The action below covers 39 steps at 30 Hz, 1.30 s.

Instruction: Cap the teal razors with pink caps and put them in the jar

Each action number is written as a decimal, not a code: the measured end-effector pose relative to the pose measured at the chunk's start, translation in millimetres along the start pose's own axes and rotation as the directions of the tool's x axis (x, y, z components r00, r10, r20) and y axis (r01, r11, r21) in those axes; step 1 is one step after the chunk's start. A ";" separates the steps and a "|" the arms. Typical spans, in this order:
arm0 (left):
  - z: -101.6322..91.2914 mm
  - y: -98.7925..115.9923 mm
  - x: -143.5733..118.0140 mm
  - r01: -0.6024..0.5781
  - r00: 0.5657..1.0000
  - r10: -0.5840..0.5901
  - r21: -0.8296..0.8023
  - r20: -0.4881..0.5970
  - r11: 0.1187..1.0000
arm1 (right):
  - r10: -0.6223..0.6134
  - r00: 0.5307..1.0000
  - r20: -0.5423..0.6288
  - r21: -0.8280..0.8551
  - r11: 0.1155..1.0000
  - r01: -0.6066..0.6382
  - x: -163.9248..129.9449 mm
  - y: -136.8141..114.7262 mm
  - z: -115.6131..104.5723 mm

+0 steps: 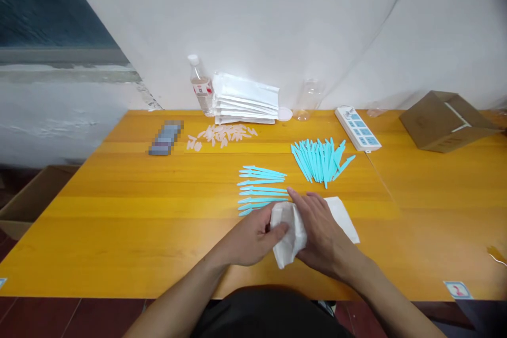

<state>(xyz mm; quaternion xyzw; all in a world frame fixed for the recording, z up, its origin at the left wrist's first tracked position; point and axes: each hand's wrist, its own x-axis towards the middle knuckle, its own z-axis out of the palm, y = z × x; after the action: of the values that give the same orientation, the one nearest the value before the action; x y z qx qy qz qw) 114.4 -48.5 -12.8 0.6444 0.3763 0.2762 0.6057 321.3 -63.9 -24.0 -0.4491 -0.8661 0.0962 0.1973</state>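
My left hand grips a small white paper bag, its thumb pressed into the crumpled front. Against the bag's right side lies my right hand, index finger stretched forward and the others curled behind, partly hidden. Just beyond the hands is a column of several turquoise eyebrow razors, laid roughly parallel; the nearest are partly covered by my left hand. Further right, a loose pile of the same razors fans out. Another flat white piece rests on the table beside my right wrist.
Small pale pink pieces lie scattered before a stack of white bags. A bottle, a clear jar and a power strip stand near the wall. A blurred phone-like object lies left, a cardboard box right.
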 end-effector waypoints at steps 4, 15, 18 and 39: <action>3.9 -5.7 -0.5 0.134 0.970 -0.117 0.067 -0.211 0.989 | 0.022 1.000 -0.014 0.078 0.997 -0.020 1.2 -1.4 -0.3; -52.5 -63.2 -42.0 0.081 0.942 0.173 0.695 -0.287 0.714 | 0.166 0.973 0.159 0.008 0.986 -0.169 -16.3 42.7 -3.3; -47.3 -72.4 -39.3 0.084 0.943 0.213 0.804 -0.255 0.589 | 0.168 0.964 0.204 0.018 0.984 -0.175 -17.7 46.8 0.8; -9.6 -26.6 -7.9 -0.460 0.828 0.511 0.802 0.232 0.381 | 0.050 0.962 0.267 0.180 0.978 -0.101 -4.1 14.2 6.1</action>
<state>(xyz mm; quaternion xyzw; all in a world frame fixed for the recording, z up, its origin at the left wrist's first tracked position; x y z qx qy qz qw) 98.1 -49.9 -37.2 0.9245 0.2713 0.2456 0.1068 331.4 -59.0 -35.4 -0.4443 -0.8533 0.2453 0.1199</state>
